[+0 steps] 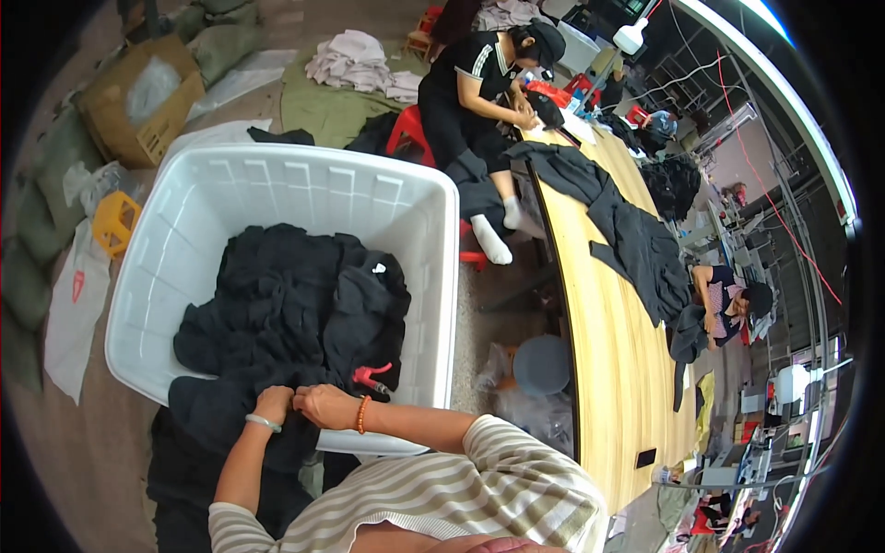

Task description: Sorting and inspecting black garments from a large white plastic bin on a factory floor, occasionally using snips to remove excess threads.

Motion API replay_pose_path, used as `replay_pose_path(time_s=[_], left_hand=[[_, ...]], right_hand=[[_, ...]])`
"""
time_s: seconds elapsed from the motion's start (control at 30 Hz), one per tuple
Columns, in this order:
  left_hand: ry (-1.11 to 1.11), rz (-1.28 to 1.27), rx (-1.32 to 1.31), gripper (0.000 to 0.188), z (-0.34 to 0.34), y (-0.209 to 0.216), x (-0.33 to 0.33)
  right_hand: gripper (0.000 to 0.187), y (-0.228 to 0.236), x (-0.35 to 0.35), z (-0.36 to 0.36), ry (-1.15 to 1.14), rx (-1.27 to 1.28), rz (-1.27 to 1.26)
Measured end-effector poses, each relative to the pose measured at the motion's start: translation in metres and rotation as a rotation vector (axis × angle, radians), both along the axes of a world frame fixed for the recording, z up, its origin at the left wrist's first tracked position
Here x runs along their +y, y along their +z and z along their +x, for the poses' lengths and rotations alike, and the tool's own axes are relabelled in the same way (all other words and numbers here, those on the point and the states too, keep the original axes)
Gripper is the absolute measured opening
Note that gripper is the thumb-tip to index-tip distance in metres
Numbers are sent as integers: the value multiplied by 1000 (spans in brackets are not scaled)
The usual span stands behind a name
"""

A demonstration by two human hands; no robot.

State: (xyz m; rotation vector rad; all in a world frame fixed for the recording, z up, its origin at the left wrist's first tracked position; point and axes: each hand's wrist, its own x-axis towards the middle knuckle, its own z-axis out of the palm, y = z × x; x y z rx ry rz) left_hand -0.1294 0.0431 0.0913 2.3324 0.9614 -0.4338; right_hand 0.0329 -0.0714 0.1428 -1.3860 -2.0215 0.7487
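My left hand (272, 406) and my right hand (326, 406) meet at the near rim of a big white plastic tub (433, 304). Both are closed, pinching the black garment (207, 415) that drapes over that rim. Their fingertips are almost touching, and the exact spot they grip is partly hidden. More black garments (286, 286) lie heaped inside the tub, one with a small white mark. Just beyond my right hand, a red-handled tool (371, 375) shows against the black cloth; its kind is unclear.
A long wooden table (599, 369) at right bears black garments (636, 249) and a phone (646, 458). A seated person (475, 92) works at its far end, another person (731, 300) across it. A grey round stool (542, 365), yellow stool (116, 224) and cardboard box (175, 83) stand around.
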Motion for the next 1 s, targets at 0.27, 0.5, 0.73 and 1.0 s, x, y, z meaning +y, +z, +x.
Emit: replay_pose_path(time_s=[0.27,0.5,0.73,1.0], left_hand=[[830,-575,-694,4,-12,46,-19],[951,-626,-698,8,-30,32,-36],[825,-401,-748,22,-18,33,-49],[469,11,-805,21,-30,62,-86]], right_hand=[[10,8,8,-7,-30,-160,-28],[18,4,18,-13,-25,-226,133],[30,29,11,-2,1,-94,46],[21,28,11,-6,93,-25,34]])
